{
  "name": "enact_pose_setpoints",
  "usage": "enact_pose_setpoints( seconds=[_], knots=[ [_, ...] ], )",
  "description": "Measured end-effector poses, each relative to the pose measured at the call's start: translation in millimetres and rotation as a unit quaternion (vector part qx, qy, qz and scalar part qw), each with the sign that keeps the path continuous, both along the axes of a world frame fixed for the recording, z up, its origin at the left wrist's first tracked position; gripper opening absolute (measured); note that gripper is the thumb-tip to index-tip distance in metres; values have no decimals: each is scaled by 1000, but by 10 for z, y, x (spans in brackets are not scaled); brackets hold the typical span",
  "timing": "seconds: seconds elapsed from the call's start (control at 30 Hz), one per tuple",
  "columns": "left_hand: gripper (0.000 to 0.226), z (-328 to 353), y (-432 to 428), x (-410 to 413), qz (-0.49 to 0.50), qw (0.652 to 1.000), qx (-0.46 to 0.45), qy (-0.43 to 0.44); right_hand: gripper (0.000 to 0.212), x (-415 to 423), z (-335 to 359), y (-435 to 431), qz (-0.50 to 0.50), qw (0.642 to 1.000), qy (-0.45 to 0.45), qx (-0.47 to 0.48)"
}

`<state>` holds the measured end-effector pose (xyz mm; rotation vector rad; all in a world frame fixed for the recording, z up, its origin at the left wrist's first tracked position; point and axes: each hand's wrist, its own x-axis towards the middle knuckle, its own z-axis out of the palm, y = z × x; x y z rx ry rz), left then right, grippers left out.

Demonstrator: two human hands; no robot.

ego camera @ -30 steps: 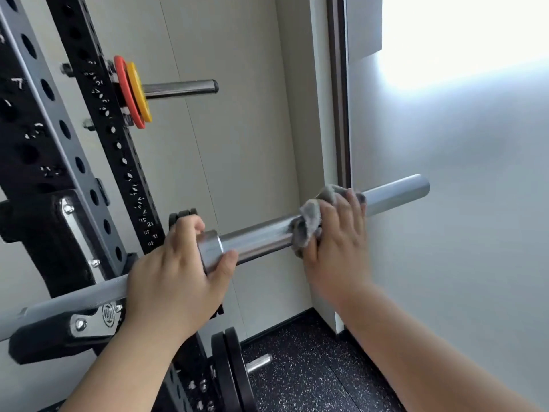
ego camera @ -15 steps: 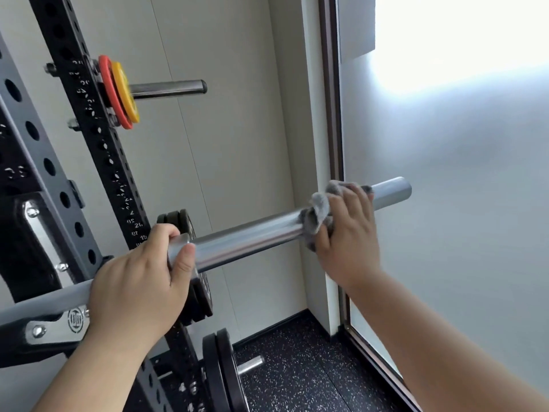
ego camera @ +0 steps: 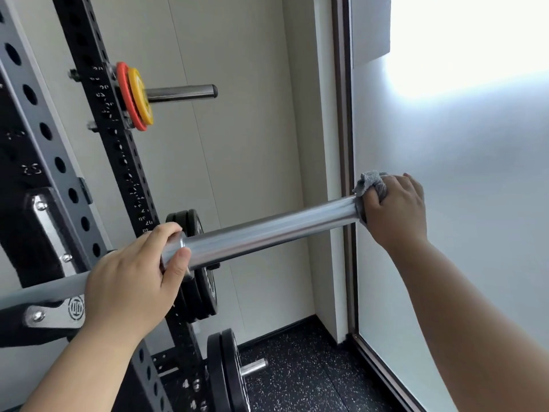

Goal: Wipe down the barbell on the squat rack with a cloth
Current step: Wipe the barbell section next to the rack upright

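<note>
A speckled black gym floor [ego camera: 300, 367] met pale walls beside a frosted window [ego camera: 460, 179]. Nearest, the left hand [ego camera: 130, 281] was curled tight around the collar of the barbell [ego camera: 267, 230], which rested on the squat rack [ego camera: 44, 203]. Farther out, the right hand [ego camera: 395, 209] clenched a grey cloth [ego camera: 370, 184] over the sleeve's very end.
</note>
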<state>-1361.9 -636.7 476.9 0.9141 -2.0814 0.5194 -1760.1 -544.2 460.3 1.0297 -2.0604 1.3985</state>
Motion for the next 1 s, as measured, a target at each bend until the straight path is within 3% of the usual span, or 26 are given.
enact_pose_setpoints(
  seconds=[0.13,0.2,0.3,0.37,0.43,0.53,0.6,0.67,0.77,0.87,1.0],
  knots=[
    [48,20,4,-14,20,1000,7,8,21,76,-17,-17,3,992,-81,-101],
    [51,32,-9,-41,44,999,17,8,26,148,-51,-45,-5,985,-109,-137],
    [62,93,-34,-77,86,993,86,-7,42,279,-95,-137,-4,989,-108,-104],
    [69,128,-66,-80,104,987,124,-23,42,479,-152,-204,1,994,-74,-77],
    [70,138,-89,-75,106,985,131,-26,43,778,-257,-261,27,997,23,-62],
    [58,49,-86,-14,41,995,85,3,44,1008,-388,-284,93,969,227,-14],
    [48,-30,-67,81,-15,997,71,8,44,865,-346,-221,91,951,295,13],
    [44,-91,-62,185,-37,997,64,-27,37,720,-314,-176,34,964,265,6],
    [49,-108,-75,266,-41,995,66,-56,42,781,-268,-245,-29,988,147,-28],
    [48,-92,-85,266,-35,996,63,-47,38,1263,-196,-394,4,981,193,-9],
    [46,-54,-86,238,-27,997,65,-31,40,2143,-202,-481,148,942,300,27]
  ],
)
